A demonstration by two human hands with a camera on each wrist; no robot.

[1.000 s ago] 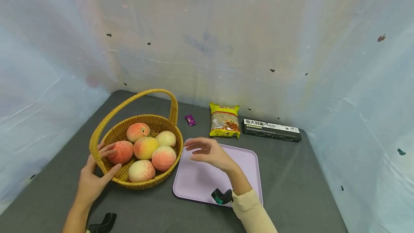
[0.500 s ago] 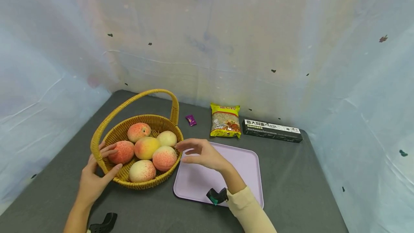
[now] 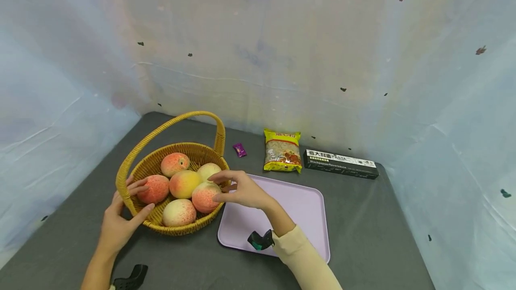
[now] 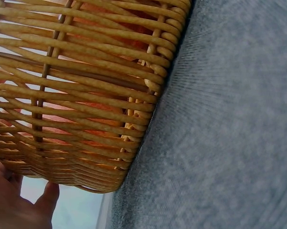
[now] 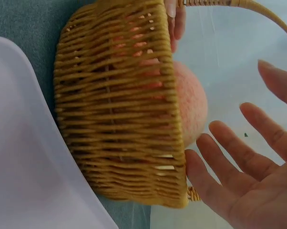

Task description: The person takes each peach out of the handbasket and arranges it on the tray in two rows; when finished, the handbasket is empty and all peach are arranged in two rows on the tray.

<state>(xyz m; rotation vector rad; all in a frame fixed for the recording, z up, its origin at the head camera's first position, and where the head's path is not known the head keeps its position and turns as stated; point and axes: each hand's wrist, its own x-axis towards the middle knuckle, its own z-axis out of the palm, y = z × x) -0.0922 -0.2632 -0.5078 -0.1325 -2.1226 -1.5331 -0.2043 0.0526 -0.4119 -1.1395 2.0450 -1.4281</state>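
A yellow wicker basket with a tall handle stands on the left of the table, holding several peaches. My left hand grips its left rim by the handle's foot, fingers reaching inside beside a red peach and thumb at the front rim. Above the right rim hovers my right hand, fingers loosely bent and spread, fingertips overlapping a pink-and-cream peach. The right wrist view shows this palm facing the basket with nothing held; a peach bulges above the rim there.
A lilac tray lies right of the basket, under my right forearm. Behind it are a small purple wrapped sweet, a yellow food packet and a long black pasta box. Pale curtains close off the back and sides.
My right hand has moved left from over the tray to over the basket's right rim and the nearest peach. My left hand stays on the basket; the view shifts slightly.
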